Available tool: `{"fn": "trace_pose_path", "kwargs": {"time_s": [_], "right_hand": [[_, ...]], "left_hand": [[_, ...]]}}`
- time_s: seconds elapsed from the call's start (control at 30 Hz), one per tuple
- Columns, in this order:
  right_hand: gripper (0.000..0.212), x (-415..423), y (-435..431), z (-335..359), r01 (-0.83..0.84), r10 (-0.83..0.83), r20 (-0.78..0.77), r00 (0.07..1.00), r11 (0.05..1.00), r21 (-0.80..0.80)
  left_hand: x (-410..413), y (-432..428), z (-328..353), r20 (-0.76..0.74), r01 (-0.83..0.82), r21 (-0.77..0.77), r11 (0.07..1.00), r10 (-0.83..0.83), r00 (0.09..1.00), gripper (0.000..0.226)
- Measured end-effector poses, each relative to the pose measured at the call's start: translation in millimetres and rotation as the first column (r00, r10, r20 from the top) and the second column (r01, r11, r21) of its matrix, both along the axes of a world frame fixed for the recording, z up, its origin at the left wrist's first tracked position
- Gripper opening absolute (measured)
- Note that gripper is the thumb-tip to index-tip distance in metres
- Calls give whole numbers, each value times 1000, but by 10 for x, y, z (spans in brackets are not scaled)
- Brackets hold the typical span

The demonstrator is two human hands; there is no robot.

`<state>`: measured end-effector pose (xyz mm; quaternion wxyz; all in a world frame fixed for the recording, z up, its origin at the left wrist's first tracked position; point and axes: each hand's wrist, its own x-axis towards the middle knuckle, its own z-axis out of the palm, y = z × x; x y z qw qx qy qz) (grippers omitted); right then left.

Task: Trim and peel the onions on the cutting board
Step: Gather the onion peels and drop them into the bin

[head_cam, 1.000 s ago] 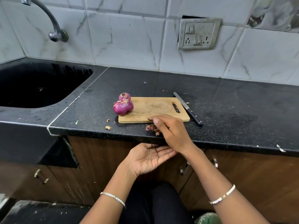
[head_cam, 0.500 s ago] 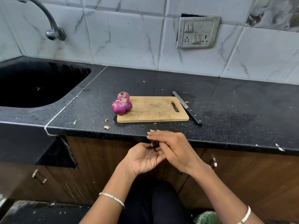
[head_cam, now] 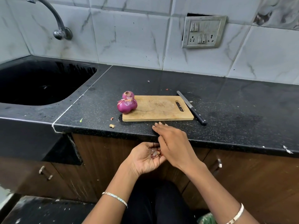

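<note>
On the wooden cutting board (head_cam: 158,109), at its left end, we see two purple onions (head_cam: 127,105): the bigger one in front, the smaller one (head_cam: 128,95) touching it from behind; both have the skin mostly on, with dry bits at the top; rest of the board is bare apart from faint stains; knife (head_cam: 191,107) lies on the black counter (head_cam: 234,110) just beside the board's right edge, blade to the back, black handle toward us.

Below the counter edge our left hand (head_cam: 144,159) is cupped palm up, fingers loosely curled, acting as the container; it holds a small pile of onion peel scraps (head_cam: 155,153); our right hand (head_cam: 174,143) sits over the counter's front edge, fingers straight and pressed together, fingertips on the counter near the board's front edge, the side of the hand against the left palm beside the scraps; it grips nothing that we can see.

A few stray peel bits (head_cam: 112,126) lie on the counter left of the board; sink (head_cam: 40,84) to the left is dark, contents we cannot tell; something green (head_cam: 206,219) shows at the bottom edge, too cropped to identify.
</note>
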<state>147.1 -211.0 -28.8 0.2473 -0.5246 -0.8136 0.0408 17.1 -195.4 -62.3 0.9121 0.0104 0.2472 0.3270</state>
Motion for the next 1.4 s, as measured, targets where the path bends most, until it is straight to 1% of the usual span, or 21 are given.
{"fn": "trace_pose_path", "kwargs": {"time_s": [0.13,0.23,0.3,0.37,0.4,0.5,0.57,0.7,0.77,0.9,0.93,0.97,1.03,1.07,1.13,1.17,1.2,1.23,1.3,1.37,1.4], "right_hand": [[37,-111,-29,94,-64,75,-220,973,996,57],[36,-407,139,200,-147,167,-251,954,984,98],[37,-669,298,238,-251,266,-210,941,963,95],[42,-915,450,251,-336,338,-116,934,941,30],[46,-1014,518,248,-361,359,-60,931,933,-11],[56,-1190,650,226,-359,370,98,924,927,-110],[58,-1234,660,212,-336,357,176,917,932,-135],[55,-1163,559,163,-347,359,198,912,933,-94],[54,-1042,435,113,-381,384,158,910,923,-49],[41,-743,158,-10,-410,407,59,912,909,67],[42,-684,112,-30,-390,391,-3,920,917,86],[43,-625,79,-44,-342,351,-98,931,935,95],[37,-509,26,-60,-193,209,-353,912,978,80],[31,-458,-11,-67,-112,125,-468,875,992,54],[18,-373,-121,-84,27,-34,-628,777,999,-21],[11,-338,-189,-111,70,-101,-696,711,995,-73],[8,-295,-273,-143,98,-166,-766,621,986,-134],[13,-259,-342,-201,121,-232,-826,514,973,-197],[23,-158,-470,-340,170,-364,-895,257,929,-328],[25,-12,-552,-457,183,-477,-879,-6,863,-470],[24,64,-578,-492,145,-522,-841,-140,830,-539]], "left_hand": [[-104,-42,21,-12,-24,34,999,24,1000,38],[-226,-61,-2,-10,-49,24,998,50,999,44],[-346,-50,-33,3,-87,-12,996,87,996,54],[-478,-44,-39,25,-126,-47,991,127,992,59],[-543,-50,-20,31,-143,-54,988,145,989,59],[-726,-70,57,16,-196,-22,980,196,980,46],[-839,-75,87,-24,-203,1,979,203,979,46],[-1013,-25,64,-94,-206,17,978,207,974,41],[-1037,2,39,-110,-219,32,975,221,969,37],[-1031,13,-1,-97,-261,29,965,263,960,29],[-1023,9,2,-101,-252,26,968,253,962,31],[-999,3,8,-100,-235,19,972,236,967,35],[-940,-23,35,-68,-197,7,980,197,978,41],[-901,-46,53,-47,-183,8,983,183,982,43],[-800,-84,60,-27,-159,14,987,159,987,45],[-741,-97,39,-25,-153,13,988,153,988,46],[-664,-112,20,-32,-150,6,989,150,988,46],[-581,-131,3,-44,-151,-5,989,151,988,47],[-371,-190,-21,-71,-136,3,991,136,988,48],[-105,-275,-28,-112,-138,21,990,139,984,46],[43,-319,-34,-143,-143,38,989,147,979,46]]}}
